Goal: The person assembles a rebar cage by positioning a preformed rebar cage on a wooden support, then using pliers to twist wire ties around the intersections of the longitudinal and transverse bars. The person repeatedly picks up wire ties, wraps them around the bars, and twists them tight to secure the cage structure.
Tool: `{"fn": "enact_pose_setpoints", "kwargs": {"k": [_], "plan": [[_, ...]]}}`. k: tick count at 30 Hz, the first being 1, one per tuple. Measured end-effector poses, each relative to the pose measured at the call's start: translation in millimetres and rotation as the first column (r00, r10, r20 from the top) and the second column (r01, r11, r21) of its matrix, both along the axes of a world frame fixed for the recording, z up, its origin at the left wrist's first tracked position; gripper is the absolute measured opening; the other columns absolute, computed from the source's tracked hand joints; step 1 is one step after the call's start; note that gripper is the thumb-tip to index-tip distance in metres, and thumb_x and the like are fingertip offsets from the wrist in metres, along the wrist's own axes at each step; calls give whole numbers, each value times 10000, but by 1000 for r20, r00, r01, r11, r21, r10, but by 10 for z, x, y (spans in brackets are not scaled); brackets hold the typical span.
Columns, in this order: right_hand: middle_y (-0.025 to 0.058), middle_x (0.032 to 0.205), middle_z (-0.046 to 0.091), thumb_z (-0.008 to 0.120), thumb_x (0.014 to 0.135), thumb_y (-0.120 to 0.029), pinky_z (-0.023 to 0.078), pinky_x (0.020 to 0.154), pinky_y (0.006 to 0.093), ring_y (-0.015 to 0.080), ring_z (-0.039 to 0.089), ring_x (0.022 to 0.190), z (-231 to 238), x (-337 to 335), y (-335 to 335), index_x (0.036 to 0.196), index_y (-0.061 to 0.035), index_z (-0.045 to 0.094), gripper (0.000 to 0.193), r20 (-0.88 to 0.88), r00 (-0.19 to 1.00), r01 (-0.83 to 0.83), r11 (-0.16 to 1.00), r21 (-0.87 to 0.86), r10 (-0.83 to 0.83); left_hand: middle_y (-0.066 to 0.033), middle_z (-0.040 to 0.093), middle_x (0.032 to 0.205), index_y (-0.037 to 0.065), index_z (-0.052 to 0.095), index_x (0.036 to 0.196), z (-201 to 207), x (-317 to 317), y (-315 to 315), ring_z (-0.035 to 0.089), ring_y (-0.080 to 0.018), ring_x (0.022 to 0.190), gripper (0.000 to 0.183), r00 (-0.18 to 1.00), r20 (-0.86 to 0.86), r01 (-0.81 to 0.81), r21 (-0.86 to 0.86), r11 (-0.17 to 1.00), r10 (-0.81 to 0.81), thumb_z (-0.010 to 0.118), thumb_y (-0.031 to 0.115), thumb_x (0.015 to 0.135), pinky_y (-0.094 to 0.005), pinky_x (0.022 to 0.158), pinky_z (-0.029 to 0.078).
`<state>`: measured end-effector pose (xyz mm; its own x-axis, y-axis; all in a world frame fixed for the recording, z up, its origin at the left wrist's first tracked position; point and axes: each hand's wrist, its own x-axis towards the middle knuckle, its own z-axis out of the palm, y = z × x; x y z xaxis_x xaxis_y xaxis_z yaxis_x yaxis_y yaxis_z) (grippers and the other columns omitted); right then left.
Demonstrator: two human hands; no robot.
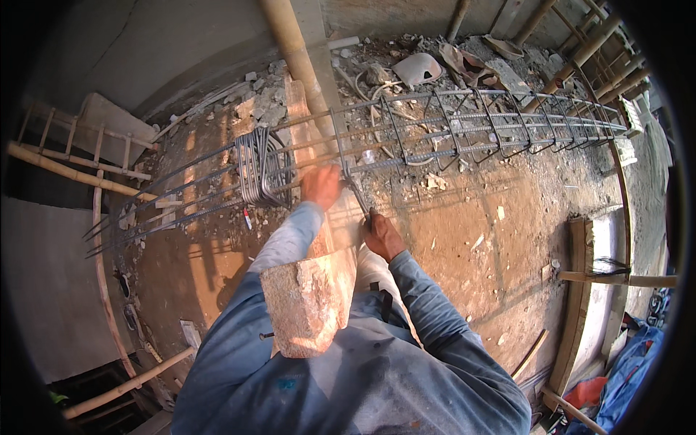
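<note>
A long reinforcing-bar cage [457,134] runs crosswise in front of me, with square stirrups spaced along its right part. My right hand [384,238] is closed round the handles of a dark metal tool that looks like pincers [359,197]. Its head meets the cage's near bars by one stirrup [337,141]. My left hand [322,186], smeared by motion, is at the same bars just left of the tool head; its fingers cannot be made out. To its left, a bunch of stirrups [254,168] hangs packed together round the bars.
A rough wooden beam [308,301] stretches from my lap beneath the cage. A bamboo pole [286,36] stands beyond it. Rubble and a broken white shell-like piece [418,69] lie at the back. A bamboo ladder [80,145] is at left, timber boards [576,304] at right.
</note>
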<state>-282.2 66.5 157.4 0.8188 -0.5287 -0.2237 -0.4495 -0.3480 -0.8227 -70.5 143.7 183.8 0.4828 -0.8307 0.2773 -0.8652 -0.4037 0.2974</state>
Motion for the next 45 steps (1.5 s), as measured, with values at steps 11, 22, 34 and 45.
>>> {"fn": "enact_pose_setpoints", "kwargs": {"k": [11,22,34,45], "plan": [[364,844,670,566,1014,-226,505,731,592,553,672,867,-155,132,102,1039,65,599,295,-16,992,127,988,-86,-129,-187,711,957,7,686,1001,27,7,-13,704,-403,923,317,999,-50,-3,69,998,6,834,211,808,-512,810,567],[333,949,694,622,951,-134,515,797,607,539,667,919,-594,255,145,1116,-8,587,210,36,986,168,983,-71,-165,-197,717,993,-25,698,1029,20,30,-26,706,-406,961,302,997,-74,-3,113,994,12,795,87,766,-504,853,578],[303,930,697,657,963,-145,523,777,562,514,664,880,-701,299,124,1133,-25,617,213,169,976,141,990,-6,-138,-204,726,981,-24,691,1005,38,0,-38,716,-420,949,271,997,-65,-29,124,992,37,767,64,761,-516,850,578],[51,883,683,783,973,-298,574,665,349,196,689,710,124,-98,-378,1211,-36,630,385,98,993,-108,162,981,67,-217,720,1001,-18,675,1030,100,-19,-29,712,-430,957,338,997,-73,-17,143,990,28,840,173,805,-521,831,578]]}}
